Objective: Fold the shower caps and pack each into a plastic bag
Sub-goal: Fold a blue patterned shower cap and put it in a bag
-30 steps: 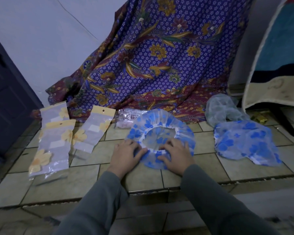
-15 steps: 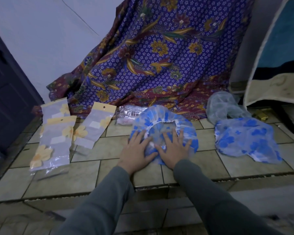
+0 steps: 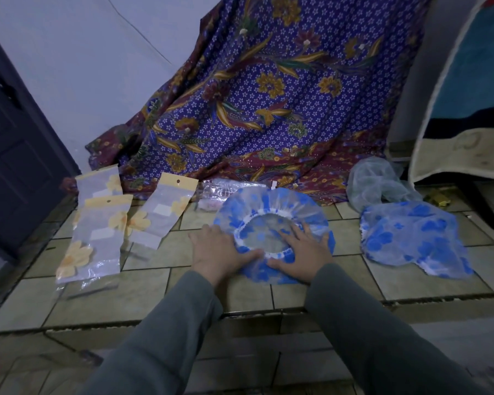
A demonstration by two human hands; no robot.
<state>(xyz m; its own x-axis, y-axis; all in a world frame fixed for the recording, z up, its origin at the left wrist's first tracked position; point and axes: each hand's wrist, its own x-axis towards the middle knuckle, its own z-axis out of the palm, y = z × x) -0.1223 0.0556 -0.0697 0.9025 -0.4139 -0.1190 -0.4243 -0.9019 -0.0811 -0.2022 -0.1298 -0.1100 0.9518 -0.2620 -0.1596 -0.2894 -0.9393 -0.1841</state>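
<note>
shower cap (image 3: 274, 212) spread wider, hands moved apart

no text or label is readable anywhere.

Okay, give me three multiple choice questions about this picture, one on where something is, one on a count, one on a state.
1. Where do the plastic bags lie relative to the hands?
A. To their left
B. To their right
C. Under them

2. How many yellow-topped bags show?
A. One
B. Three
C. Six

3. The shower cap under the hands is
A. bagged
B. spread open
C. hanging

Answers: 1 A, they lie left of the left hand. 2 B, three headers show. 3 B, its elastic ring lies open between the left hand and right hand.
</note>
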